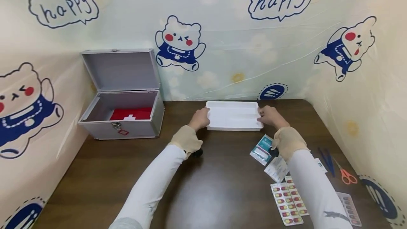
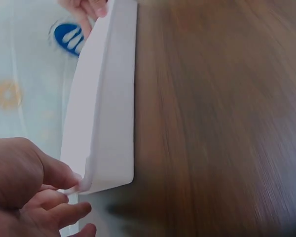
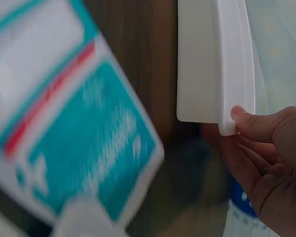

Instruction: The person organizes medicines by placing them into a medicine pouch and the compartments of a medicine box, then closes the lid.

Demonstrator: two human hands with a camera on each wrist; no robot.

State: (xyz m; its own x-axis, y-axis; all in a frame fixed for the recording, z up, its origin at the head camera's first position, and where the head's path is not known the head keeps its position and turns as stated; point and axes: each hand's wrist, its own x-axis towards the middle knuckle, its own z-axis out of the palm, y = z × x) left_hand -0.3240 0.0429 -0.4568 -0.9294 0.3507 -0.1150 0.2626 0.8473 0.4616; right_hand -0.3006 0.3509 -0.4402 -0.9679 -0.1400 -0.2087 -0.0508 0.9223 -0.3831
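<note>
white sleeves (image 1: 152, 179) reach in from the bottom of the head view, cut off there, and the right one covers part of two capsule blister packs (image 1: 286, 204) and a pale blister strip (image 1: 351, 206). a teal and white sachet (image 1: 261, 149) is partly hidden by the right wrist; in the right wrist view it looms large and blurred, its print unreadable. beside it lies a white paper packet (image 1: 276, 169), also partly covered. slim dark blue items (image 1: 327, 162) near the orange-handled scissors (image 1: 346, 176) are hard to identify. inside the open grey case (image 1: 127, 130), the front wall hides the lower part of a red pouch (image 1: 140, 112).

the white tray (image 1: 233, 116) is at the back of the worktop (image 1: 197, 172), to the right of the case, open side up, its long axis running left to right along the back edge. whether its base touches the wood all along is unclear.

both arms stretch forward, one hand at each short end. the left hand (image 1: 200, 118) pinches the rim between thumb and fingers, the lower fingers loosely spread; the right hand (image 1: 271, 116) has its thumb on the rim and its fingers bent beneath
</note>
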